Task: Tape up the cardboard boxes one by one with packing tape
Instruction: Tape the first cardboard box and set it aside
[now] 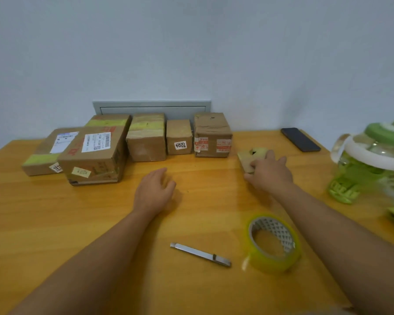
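Wooden table is carrying everything, set against a pale wall. Five cardboard boxes are sitting in a row at the back edge: flat box far left, big labelled box overlapping it, medium box with yellowish tape on top, little box with a 7204 sticker, and crumpled box with red-printed tape. Boxes are all closed; contents not visible. Clear jug with green lid is standing at the right edge, pale liquid inside it. Right hand is reaching forward and gripping a small box, fingers curled over its near side and top, box resting on the table just right of the crumpled one. Left hand is hovering low at table centre, fingers loosely curled, holding nothing; cannot tell if it is touching the wood. Tape roll, yellow-green, is lying flat near the right forearm, loose end sticking out at its left. Black phone is lying flat at the back right. Metal cutter is lying just left of the tape roll, untouched.
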Available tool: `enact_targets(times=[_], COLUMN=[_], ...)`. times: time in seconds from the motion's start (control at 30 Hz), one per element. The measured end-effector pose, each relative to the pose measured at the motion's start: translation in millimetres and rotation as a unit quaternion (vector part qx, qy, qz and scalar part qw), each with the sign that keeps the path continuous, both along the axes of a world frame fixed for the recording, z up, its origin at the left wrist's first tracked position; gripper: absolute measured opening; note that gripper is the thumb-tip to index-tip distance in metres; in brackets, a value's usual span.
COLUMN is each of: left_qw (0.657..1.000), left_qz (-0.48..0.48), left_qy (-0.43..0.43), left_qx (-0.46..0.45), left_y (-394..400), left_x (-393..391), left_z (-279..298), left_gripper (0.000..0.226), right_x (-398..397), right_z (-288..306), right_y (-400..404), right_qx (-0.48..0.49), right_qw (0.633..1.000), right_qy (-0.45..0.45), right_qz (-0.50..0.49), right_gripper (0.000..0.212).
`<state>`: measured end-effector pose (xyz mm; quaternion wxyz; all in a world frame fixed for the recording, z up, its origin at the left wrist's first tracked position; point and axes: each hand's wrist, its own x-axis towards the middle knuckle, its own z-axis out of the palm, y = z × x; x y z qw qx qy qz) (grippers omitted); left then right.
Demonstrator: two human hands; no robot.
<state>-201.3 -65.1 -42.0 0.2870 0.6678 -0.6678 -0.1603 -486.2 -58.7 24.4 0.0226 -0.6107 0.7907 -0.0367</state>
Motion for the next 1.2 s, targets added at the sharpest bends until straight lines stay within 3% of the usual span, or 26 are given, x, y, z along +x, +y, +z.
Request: enact_targets(times=[0.2, 0.33, 0.57, 0.73, 0.9, 1.2], left_qw=[0.991, 0.989, 0.995, 0.997, 0.993, 0.971], left_qz=[0.047, 0.028, 0.056, 0.051, 0.036, 0.043], left_qy=[0.103, 0.104, 0.042, -0.061, -0.101, -0.227], left_qx=[-0.073, -0.097, -0.074, 0.005, 0.045, -0.055], left_y=[40.5, 71.9, 121.6, 157.5, 174.1, 168.7], left_x=[1.5, 23.1, 89.1, 120.5, 121.5, 115.0], left_z=[7.6, 10.2, 18.7, 4.5, -0.2, 1.0], left_gripper=[0.037, 0.037, 0.045, 0.063, 0.071, 0.055], right_x=[41.4, 83.3, 159.6, 178.5, 183.8, 188.8], right_z=[13.5, 7.1, -8.2, -23.3, -28.7, -35.0], right_y=[59.1, 73.3, 86.2, 89.1, 82.6, 82.8], right_qx=[0.012, -0.012, -0.005, 0.063, 0.096, 0.077], right_qw=[0.996, 0.984, 0.923, 0.876, 0.871, 0.885], right_qy=[-0.046, -0.091, -0.167, -0.201, -0.178, -0.118], right_qz=[0.072, 0.155, 0.347, 0.435, 0.447, 0.444], right_gripper=[0.055, 0.063, 0.074, 0.073, 0.062, 0.054])
